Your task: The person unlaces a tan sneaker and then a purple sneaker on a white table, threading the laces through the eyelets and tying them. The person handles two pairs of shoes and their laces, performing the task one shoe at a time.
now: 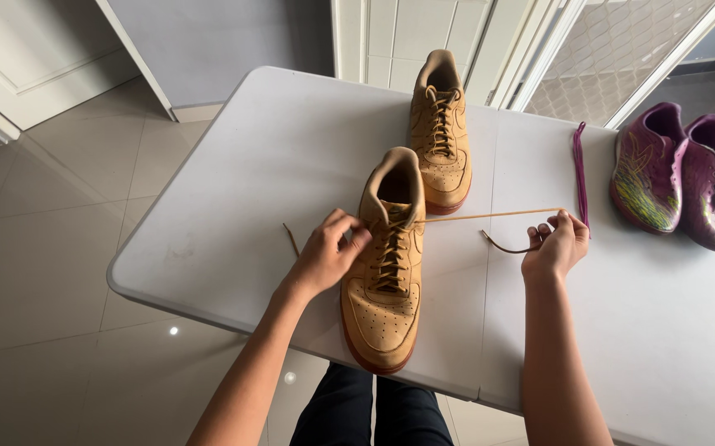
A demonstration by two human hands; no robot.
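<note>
Grey floor tiles spread under a white folding table [233, 206], and beyond its far edge I saw pale door frames and a patterned glass panel. On the table, close to the near edge, stood a tan leather sneaker [384, 272] with its toe pointing toward me and its gum-coloured sole just short of the rim. My left hand [324, 256] rested against the shoe's left side at the upper eyelets, fingers curled and pinching something at the lacing, though I could not tell exactly what was between them. My right hand [554, 246] sat well to the right of the shoe, fingers closed on the tan shoelace [489, 215], which ran taut from the top eyelets across to that hand, its loose end curling back below. Another short lace end [291, 239] lay on the table left of the shoe. Just behind stood the second tan sneaker [440, 136], laced, heel away from me. Far right sat a pair of purple football boots [678, 173], with a loose purple lace [579, 169] lying beside them.
</note>
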